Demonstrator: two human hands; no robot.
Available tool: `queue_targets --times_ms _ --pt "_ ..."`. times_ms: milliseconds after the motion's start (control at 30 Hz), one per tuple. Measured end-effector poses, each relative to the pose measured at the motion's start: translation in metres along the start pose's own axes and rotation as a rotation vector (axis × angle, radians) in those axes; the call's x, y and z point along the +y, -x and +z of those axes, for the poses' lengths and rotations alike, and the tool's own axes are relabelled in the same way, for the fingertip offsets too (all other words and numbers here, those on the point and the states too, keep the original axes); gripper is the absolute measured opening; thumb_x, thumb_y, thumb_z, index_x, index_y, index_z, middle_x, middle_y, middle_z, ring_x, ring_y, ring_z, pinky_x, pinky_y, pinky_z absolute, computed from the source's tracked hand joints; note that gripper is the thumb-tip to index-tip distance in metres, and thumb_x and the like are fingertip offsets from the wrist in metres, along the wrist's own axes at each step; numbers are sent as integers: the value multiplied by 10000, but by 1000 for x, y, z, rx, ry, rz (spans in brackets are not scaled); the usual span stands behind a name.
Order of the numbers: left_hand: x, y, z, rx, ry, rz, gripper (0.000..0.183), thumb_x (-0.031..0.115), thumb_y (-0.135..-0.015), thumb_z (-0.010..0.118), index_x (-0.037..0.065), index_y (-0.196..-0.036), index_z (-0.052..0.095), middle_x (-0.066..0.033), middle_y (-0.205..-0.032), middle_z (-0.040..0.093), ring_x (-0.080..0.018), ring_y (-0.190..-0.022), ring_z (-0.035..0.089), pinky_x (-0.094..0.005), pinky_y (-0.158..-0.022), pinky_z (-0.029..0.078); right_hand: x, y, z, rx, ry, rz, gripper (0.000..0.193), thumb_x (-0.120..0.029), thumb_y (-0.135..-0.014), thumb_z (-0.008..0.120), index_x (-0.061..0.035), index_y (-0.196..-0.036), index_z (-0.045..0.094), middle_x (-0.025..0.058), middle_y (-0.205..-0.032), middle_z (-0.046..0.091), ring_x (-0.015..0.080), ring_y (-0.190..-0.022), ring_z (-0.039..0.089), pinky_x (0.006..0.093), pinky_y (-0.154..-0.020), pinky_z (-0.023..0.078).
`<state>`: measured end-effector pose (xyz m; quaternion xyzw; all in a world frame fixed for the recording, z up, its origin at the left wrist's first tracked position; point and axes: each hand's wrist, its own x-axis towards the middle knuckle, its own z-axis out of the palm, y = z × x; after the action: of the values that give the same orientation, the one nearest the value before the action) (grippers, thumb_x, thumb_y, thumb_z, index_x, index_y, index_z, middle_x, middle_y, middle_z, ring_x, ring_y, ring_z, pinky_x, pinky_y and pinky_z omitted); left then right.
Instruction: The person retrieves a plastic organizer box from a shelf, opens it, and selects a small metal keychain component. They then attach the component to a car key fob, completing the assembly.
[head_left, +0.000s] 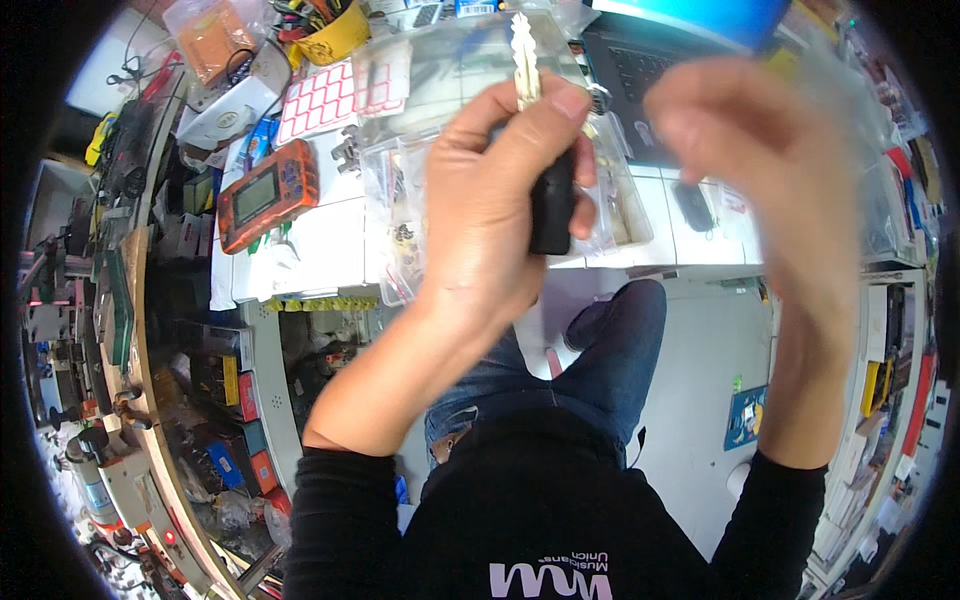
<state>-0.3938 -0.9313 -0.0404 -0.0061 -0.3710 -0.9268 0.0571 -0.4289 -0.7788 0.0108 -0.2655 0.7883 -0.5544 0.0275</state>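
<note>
My left hand [478, 190] is closed around a car key [551, 212], held up over the front of the workbench. Its notched metal blade points away from me, with the thumb and a finger pinching it near its base. The black key head shows below, partly covered by the fingers. To the right, my right hand [755, 150] is raised near the laptop and smeared by motion, so its fingers cannot be read. Under the left hand lies a clear plastic case [632, 205] with small parts in it. A small dark fob [692, 207] rests on the bench to its right.
An orange handheld device [268, 197] with a screen sits on the left of the white bench [340, 225]. Behind it are a red-and-white patterned sheet [318, 102] and a yellow tool holder [335, 38]. A dark laptop [625, 85] stands at the back right. Crowded shelves line both sides.
</note>
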Motion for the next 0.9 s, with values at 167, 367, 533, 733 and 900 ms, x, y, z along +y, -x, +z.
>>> queue_targets --times_ms 167,367,533,733,900 --pt "-12 6 18 81 184 -6 147 153 -810 607 38 -882 550 -56 -645 531 -102 -559 511 -220 -396 415 7 8 29 117 -492 97 141 -102 -773 625 -13 -882 614 29 -812 589 81 -684 513 214 -631 416" --pt "-15 9 26 88 208 22 120 130 -822 590 32 -876 548 -58 -658 541 -96 -563 512 -218 -394 416 11 9 37 217 -515 59 135 -89 -783 613 6 -877 603 28 -764 561 89 -658 501 203 -607 413" --pt "-18 10 26 62 206 25 114 117 -818 594 23 -863 549 -64 -667 549 -94 -548 509 -216 -382 423 9 11 34 204 -552 94 170 -115 -790 604 18 -894 592 25 -744 547 93 -650 495 207 -614 410" --pt "-18 9 23 73 123 -16 361 359 -879 470 9 -906 553 -39 -632 496 -99 -543 504 -226 -374 428 5 10 26 168 -464 124 166 -122 -763 614 6 -867 593 25 -768 548 93 -658 491 215 -637 407" --pt "-15 -2 4 -79 -52 107 845 701 -810 132 -6 -1005 552 -27 -675 465 -112 -596 508 -238 -418 449 0 13 13 -25 -68 41 91 -88 -726 609 -11 -759 572 43 -929 523 109 -699 533 230 -642 412"
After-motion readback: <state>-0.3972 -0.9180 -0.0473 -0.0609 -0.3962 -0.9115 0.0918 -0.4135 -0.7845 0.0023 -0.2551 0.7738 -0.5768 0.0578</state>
